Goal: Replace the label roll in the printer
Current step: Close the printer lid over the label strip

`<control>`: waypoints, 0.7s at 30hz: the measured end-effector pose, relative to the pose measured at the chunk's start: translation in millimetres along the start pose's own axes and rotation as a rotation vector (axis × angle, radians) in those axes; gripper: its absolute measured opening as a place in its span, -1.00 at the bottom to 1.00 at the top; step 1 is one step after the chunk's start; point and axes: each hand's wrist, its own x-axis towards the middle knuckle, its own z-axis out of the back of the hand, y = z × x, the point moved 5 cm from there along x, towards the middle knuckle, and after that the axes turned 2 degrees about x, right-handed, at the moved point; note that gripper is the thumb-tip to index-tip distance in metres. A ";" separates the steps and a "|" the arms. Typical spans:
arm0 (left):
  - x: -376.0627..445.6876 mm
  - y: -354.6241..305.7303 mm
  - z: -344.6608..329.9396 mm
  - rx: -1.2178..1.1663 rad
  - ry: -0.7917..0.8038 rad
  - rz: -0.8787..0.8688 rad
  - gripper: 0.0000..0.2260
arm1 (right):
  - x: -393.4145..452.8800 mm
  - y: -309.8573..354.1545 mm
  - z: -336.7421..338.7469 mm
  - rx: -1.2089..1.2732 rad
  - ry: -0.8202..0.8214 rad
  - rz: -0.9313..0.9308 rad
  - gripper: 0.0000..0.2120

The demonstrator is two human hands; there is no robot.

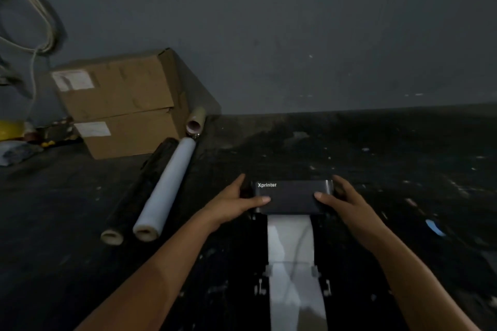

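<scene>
A black label printer (pixel 291 196) marked "Xprinter" sits on the dark floor in the middle of the view. My left hand (pixel 236 200) grips its left side, thumb on the top cover and fingers around the edge. My right hand (pixel 340 200) grips its right side the same way. A white strip of label paper (pixel 291 244) runs from under the printer's near edge toward me, passing between two small grey guides (pixel 269 271). The roll itself is not visible.
Two long film rolls, one black (pixel 139 191) and one white (pixel 168 188), lie on the floor to the left. Behind them stand two stacked cardboard boxes (pixel 118 105) with a cardboard tube (pixel 195 122) leaning beside. A grey wall rises behind; cables (pixel 40 16) hang at far left.
</scene>
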 end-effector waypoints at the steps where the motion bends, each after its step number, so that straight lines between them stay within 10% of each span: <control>1: 11.2 -4.1 -5.1 0.031 0.019 -0.009 -0.29 | 9.5 -1.8 9.4 -0.015 0.010 0.003 -0.47; 11: 50.0 12.4 -36.4 0.254 0.001 -0.062 0.03 | 57.1 -42.7 16.2 -0.404 0.140 -0.041 -0.12; 21: -27.2 48.8 -20.7 0.112 -0.105 -0.060 -0.17 | -15.6 -52.0 -24.9 -0.329 -0.019 -0.102 -0.31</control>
